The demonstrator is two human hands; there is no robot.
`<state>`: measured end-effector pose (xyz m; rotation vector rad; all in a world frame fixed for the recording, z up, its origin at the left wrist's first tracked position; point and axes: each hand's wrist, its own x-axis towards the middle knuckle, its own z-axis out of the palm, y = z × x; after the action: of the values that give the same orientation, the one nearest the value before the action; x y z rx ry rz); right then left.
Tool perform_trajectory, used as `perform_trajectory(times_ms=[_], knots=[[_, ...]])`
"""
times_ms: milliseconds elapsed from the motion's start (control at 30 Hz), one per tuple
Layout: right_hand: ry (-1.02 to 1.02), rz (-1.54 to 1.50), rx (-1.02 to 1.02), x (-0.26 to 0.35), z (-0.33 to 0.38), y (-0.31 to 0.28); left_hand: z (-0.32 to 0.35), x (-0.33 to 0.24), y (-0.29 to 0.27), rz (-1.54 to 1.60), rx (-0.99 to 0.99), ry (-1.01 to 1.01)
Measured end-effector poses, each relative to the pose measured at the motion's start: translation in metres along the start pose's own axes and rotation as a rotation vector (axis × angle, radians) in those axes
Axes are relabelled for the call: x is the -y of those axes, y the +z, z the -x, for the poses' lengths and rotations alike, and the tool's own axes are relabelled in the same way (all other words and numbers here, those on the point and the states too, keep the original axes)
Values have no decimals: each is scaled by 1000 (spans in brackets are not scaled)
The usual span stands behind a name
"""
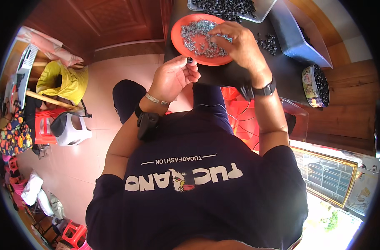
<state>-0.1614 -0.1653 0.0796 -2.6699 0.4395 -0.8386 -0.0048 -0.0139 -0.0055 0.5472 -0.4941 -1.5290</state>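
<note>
Between the thumb and fingers of my left hand [173, 78] is a small black ring-shaped part [189, 60], held just off the near edge of the orange plate. My right hand [240, 43] reaches over that orange plate [178, 43], its fingertips bent down at the small shiny metal pieces [198, 31] spread across it. Whether those fingertips pinch a piece is too small to make out. The plate rests on a dark table [240, 79].
At the table's far side a clear tray [263, 11] holds many black parts, with loose black parts [268, 43] nearby. To the right are a blue-grey bin [300, 46] and a round tin [310, 85] of black parts. A white-and-grey stool [71, 131] stands on the left.
</note>
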Motion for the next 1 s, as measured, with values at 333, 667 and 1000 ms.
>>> perform_trajectory(times_ms=[333,667,1000], knots=[[-384,50,302,-18,-25,44,1,1,-4,-12,-16,-21],[-110,268,283,-47,-20,10,0,4,-4,-25,23,0],[-169,71,338,-22,-37,33,-1,3,-5,-21,-2,-13]])
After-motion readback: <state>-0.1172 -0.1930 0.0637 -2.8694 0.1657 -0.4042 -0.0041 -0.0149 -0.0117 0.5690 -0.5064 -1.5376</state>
